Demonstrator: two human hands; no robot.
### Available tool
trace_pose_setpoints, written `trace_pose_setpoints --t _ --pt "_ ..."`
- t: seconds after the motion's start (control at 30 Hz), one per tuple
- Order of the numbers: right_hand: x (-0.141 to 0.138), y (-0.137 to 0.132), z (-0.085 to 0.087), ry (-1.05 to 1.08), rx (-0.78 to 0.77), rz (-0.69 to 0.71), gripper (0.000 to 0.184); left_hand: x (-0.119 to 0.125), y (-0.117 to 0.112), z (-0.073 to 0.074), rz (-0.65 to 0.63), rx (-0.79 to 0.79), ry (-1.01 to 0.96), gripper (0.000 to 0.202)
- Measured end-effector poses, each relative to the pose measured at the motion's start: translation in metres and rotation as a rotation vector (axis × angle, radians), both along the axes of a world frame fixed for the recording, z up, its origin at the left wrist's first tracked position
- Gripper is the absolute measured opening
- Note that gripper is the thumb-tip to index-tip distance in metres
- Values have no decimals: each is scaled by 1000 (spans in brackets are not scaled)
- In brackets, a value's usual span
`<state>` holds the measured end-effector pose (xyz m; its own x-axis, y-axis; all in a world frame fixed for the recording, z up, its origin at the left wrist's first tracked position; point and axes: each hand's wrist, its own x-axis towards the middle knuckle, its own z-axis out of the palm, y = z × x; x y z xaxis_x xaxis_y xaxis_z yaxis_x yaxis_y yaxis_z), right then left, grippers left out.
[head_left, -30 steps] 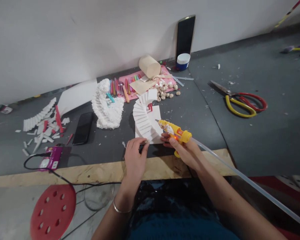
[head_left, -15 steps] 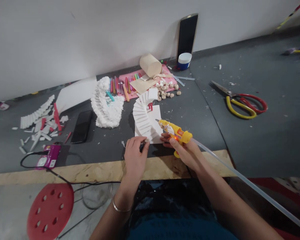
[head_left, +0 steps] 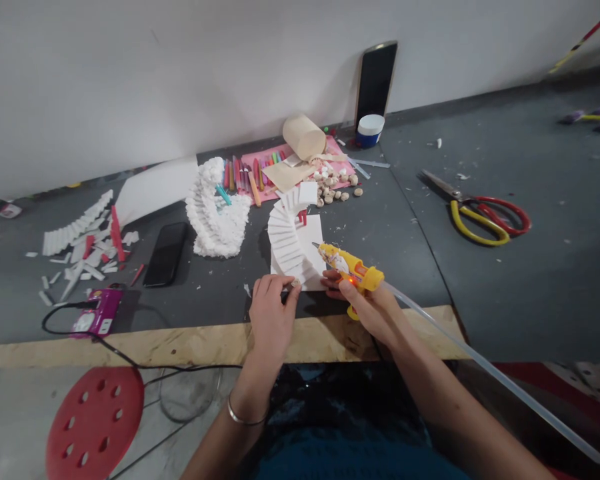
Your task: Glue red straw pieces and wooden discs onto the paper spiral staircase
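Observation:
My right hand [head_left: 370, 308] grips a yellow hot glue gun [head_left: 347, 265] with a long clear glue stick [head_left: 480, 367] trailing back to the right. Its nozzle points left toward the foot of a white paper spiral staircase model [head_left: 293, 237] standing on a white card. My left hand [head_left: 271, 313] rests at the model's near edge, fingers pinched on a small round bead-like piece I can barely make out. A second, rougher white staircase model [head_left: 213, 210] stands to the left.
A black phone [head_left: 166, 245] lies left of the models, with white paper strips [head_left: 80, 240] and a purple device [head_left: 97, 313] with cable beyond. Pink marker case [head_left: 270, 173], wooden beads [head_left: 335, 187], a paper roll, a jar and a leaning phone at back. Scissors [head_left: 480, 210] right. Red stool [head_left: 95, 420] below.
Both hands stay nearly still at the model's base; the view has shifted slightly downward, so everything sits a little lower in the frame.

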<state>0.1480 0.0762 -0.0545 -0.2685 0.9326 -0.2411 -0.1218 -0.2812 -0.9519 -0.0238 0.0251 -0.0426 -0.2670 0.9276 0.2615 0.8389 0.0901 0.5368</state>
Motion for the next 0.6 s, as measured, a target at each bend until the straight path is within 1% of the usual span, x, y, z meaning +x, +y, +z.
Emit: trace_pose_setpoints --t 0.1,0.17,0.23,0.3,0.4,0.47,0.6 --pt "0 0 -3 -2 20 9 64 -3 -3 1 -2 13 -51 22" --pt "1 0 -4 0 34 20 64 -7 -7 2 -42 45 -59 25" --pt "1 1 -6 -7 42 23 63 -11 -12 3 -118 72 32 27" --pt "1 0 -7 -9 40 22 63 -14 -15 4 -185 81 202 36" --pt "-1 0 -6 14 20 1 65 -17 -16 3 -223 65 390 44" --pt "-2 0 -4 24 5 -15 67 -18 -16 2 -226 44 430 45" --pt "-2 0 0 29 3 -21 64 -18 -15 0 -199 0 426 46"
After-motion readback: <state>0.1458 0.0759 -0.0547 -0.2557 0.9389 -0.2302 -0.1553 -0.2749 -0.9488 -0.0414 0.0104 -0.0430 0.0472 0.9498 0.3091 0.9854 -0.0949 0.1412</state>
